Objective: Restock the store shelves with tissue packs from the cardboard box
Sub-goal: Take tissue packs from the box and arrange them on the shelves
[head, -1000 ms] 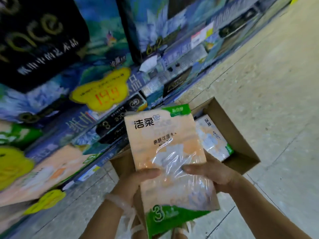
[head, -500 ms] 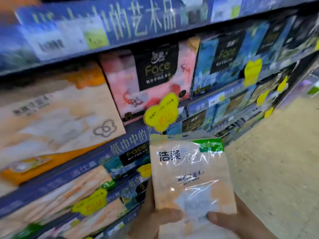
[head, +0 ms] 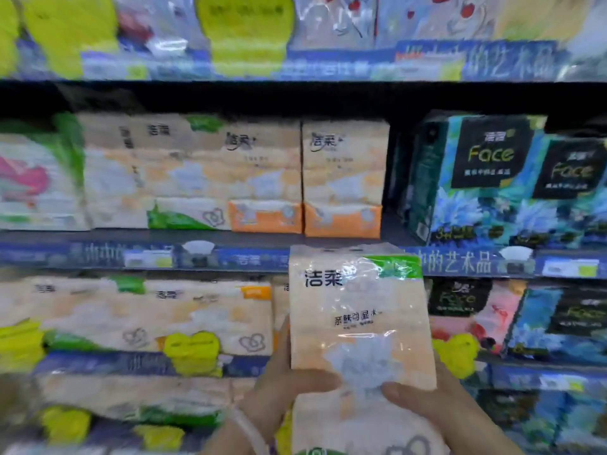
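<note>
I hold a peach and white tissue pack (head: 356,310) with a green top corner upright in front of the shelves. My left hand (head: 282,385) grips its left edge with the thumb across the front. My right hand (head: 433,399) grips its right side, thumb on the front. The pack's top reaches the blue price rail (head: 230,257) of the middle shelf. Matching peach tissue packs (head: 341,175) stand on that shelf just above. The cardboard box is out of view.
Dark blue and black Face tissue boxes (head: 486,178) fill the shelf's right side, with a gap (head: 394,178) between them and the peach packs. More peach packs (head: 147,313) sit on the shelf below. Yellow price tags (head: 192,353) hang from the rails.
My view has swung up from the box on the floor to face the shelves straight on. Both hands have lifted the pack up to the middle shelf's rail.
</note>
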